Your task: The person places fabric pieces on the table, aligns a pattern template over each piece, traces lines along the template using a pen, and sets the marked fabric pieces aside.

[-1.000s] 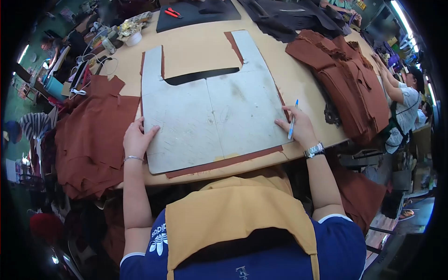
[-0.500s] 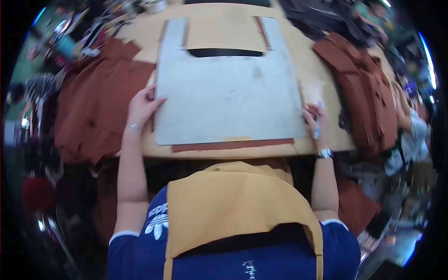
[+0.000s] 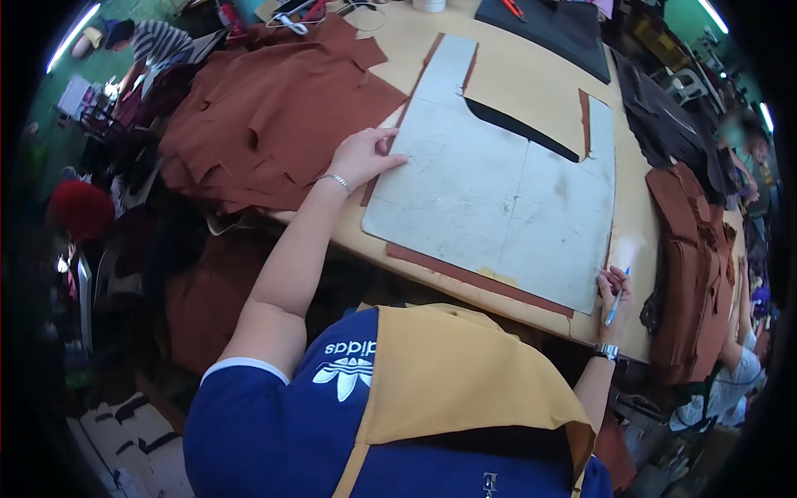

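A large grey-white U-shaped template [image 3: 490,199] lies on reddish-brown fabric [image 3: 465,274], which shows along its edges. My left hand [image 3: 369,156] is at the template's left edge, thumb on top and fingers curled at the rim. At the lower right edge is my right hand [image 3: 615,290], its fingers closed round a blue pen [image 3: 614,305] with the fingertips against the template's edge. A dark strip [image 3: 523,129] shows inside the template's cut-out.
Loose brown fabric [image 3: 266,116] covers the table's left side. A folded brown stack [image 3: 689,274] and dark cloth [image 3: 672,116] lie right. Red-handled scissors [image 3: 513,8] rest on a black mat [image 3: 556,37]. People work at far left and right.
The view has turned, so the template now appears slanted, with its right side lower. Both hands are still at its side edges, and the pen remains in my right hand.
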Action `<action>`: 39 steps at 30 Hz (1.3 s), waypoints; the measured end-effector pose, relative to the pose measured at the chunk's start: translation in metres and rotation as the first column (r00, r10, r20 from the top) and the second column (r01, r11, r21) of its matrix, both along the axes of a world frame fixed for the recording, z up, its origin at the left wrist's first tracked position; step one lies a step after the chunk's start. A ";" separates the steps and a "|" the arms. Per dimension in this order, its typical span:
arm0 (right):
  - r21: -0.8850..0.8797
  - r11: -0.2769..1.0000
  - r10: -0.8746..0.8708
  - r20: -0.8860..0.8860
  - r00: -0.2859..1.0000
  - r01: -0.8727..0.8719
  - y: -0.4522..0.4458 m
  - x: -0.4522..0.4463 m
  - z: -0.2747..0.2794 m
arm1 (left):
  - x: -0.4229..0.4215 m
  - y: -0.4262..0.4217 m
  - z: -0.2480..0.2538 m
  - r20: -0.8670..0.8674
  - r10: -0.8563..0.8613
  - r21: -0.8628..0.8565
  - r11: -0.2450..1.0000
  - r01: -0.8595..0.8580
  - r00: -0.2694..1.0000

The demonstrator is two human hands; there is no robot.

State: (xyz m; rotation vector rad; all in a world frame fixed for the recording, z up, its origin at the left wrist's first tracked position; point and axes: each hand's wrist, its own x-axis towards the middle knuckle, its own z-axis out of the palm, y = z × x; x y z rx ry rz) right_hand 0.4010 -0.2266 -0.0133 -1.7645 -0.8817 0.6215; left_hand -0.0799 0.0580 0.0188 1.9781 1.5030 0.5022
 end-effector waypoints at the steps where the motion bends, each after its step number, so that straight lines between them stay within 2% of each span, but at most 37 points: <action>1: 0.006 1.000 -0.003 0.005 1.000 0.003 0.000 -0.002 0.000 | 0.000 0.000 0.000 -0.012 0.008 0.006 1.000 -0.008 1.000; 8: 0.003 1.000 -0.009 -0.014 1.000 0.009 0.001 -0.004 0.004 | 0.001 0.000 0.001 -0.014 0.002 0.015 1.000 -0.002 1.000; 12: -0.052 0.998 0.036 0.310 0.950 -0.020 -0.004 0.014 -0.011 | 0.000 0.001 -0.003 -0.020 -0.035 0.064 0.997 0.036 0.999; 15: 0.060 0.997 -0.050 0.020 0.999 0.049 0.004 -0.011 0.012 | 0.003 -0.001 0.002 -0.018 0.010 0.029 1.000 -0.009 1.000; 16: 0.081 0.994 -0.078 0.101 0.992 0.070 0.003 -0.009 0.008 | 0.006 -0.005 0.009 -0.016 0.045 0.022 0.999 -0.044 0.999; 19: 0.170 0.979 -0.162 0.339 0.927 0.109 0.014 0.004 -0.009 | 0.034 -0.007 0.022 -0.104 0.022 0.220 0.975 0.002 0.994; 20: 0.165 0.975 -0.163 0.087 0.983 0.147 0.018 -0.015 0.014 | 0.044 -0.005 0.020 -0.100 -0.076 0.263 0.960 0.100 0.992; 21: 0.161 0.971 -0.152 -0.165 0.974 0.179 0.026 -0.035 0.040 | 0.056 0.002 0.017 -0.091 -0.167 0.304 0.934 0.188 0.982; 25: 0.223 0.972 -0.021 -0.212 0.977 0.069 0.053 -0.025 0.024 | 0.115 0.021 0.012 -0.175 -0.439 0.381 0.795 0.472 0.881; 28: 0.236 0.972 0.034 -0.136 0.990 -0.001 0.074 -0.034 0.026 | 0.154 0.038 0.006 -0.170 -0.544 0.385 0.731 0.563 0.822; 30: 0.290 0.957 0.054 -0.074 0.996 -0.031 0.092 -0.039 0.020 | 0.172 0.045 0.010 -0.250 -0.551 0.309 0.734 0.605 0.796; 34: 0.173 0.985 0.036 -0.081 0.996 -0.021 0.119 -0.056 0.036 | 0.188 0.051 0.020 -0.333 -0.566 0.111 0.771 0.627 0.754; 39: 0.208 0.975 0.120 -0.166 0.979 -0.084 0.156 -0.061 0.033 | 0.189 0.049 0.027 -0.377 -0.563 0.068 0.775 0.628 0.735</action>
